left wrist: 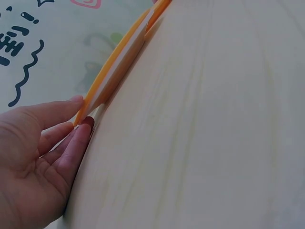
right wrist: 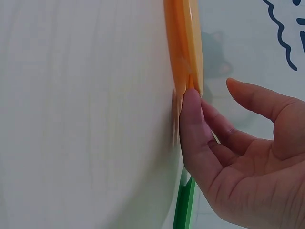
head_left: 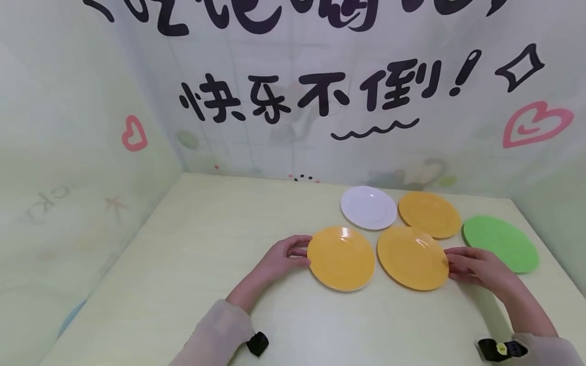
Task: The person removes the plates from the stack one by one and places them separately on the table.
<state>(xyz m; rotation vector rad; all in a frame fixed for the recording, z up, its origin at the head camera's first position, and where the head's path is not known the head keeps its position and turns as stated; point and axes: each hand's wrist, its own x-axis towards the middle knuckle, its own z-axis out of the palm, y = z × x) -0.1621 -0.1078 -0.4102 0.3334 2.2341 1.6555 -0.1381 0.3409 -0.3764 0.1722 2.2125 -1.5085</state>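
My left hand [head_left: 287, 255] pinches the left rim of a yellow plate [head_left: 341, 258]. In the left wrist view, that yellow plate [left wrist: 116, 59] appears edge-on, with digits on both sides of its rim. Beside it sits another yellow plate [head_left: 412, 257], overlapping the edge of a farther yellow plate [head_left: 429, 213]. My right hand [head_left: 480, 269] touches the right rim of this nearer plate. Seen from the right wrist, the fingers [right wrist: 192, 119] meet the rim while the thumb stands apart from the plate.
A white plate [head_left: 368, 207] lies behind the two front plates. To the right, a green plate [head_left: 501, 244] is close to the right hand. The pale table [head_left: 183, 284] meets printed fabric walls [head_left: 274, 152] at the back and sides.
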